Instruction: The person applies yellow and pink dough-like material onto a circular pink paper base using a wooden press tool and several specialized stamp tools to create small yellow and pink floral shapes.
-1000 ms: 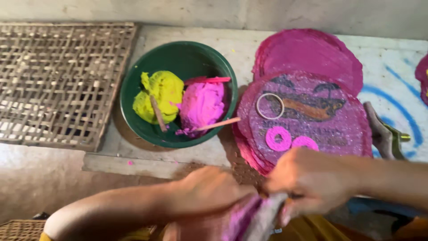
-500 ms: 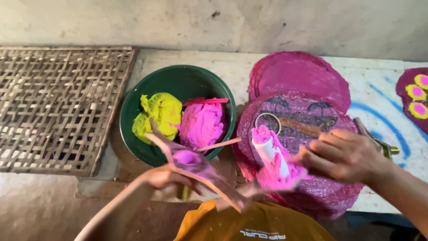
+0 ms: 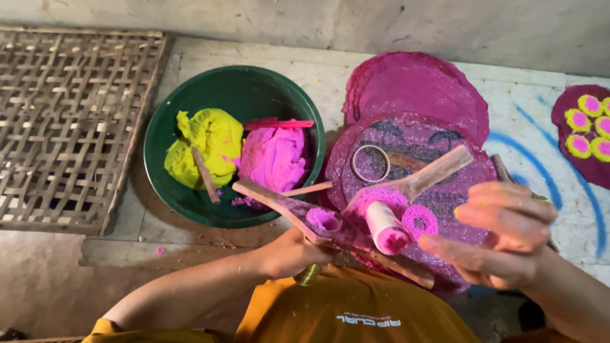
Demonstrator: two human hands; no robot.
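My left hand [image 3: 293,251] grips the base of a hinged wooden press [image 3: 279,202] stained purple, held above my lap. Its lower arm carries a cup with a lump of pink dough [image 3: 323,218]. The upper arm [image 3: 438,170] is swung open and bears a pale cylinder plunger [image 3: 385,230] smeared with pink. My right hand [image 3: 502,236], fingers spread and dough-stained, hovers just right of the plunger and holds nothing. Behind the press lies a round purple-stained board [image 3: 457,209] with a pink dough ring [image 3: 419,220] and a metal ring [image 3: 370,163] on it.
A green bowl [image 3: 159,133] at centre left holds yellow dough [image 3: 206,143], pink dough [image 3: 274,157] and small sticks. A second pink board [image 3: 413,86] lies behind. A disc with yellow and pink flower shapes [image 3: 588,124] sits far right. A woven bamboo mat [image 3: 63,121] lies left.
The press came up from my lap and its arms swung apart. My right hand let go of the upper arm and shifted to the right; my left hand keeps the base.
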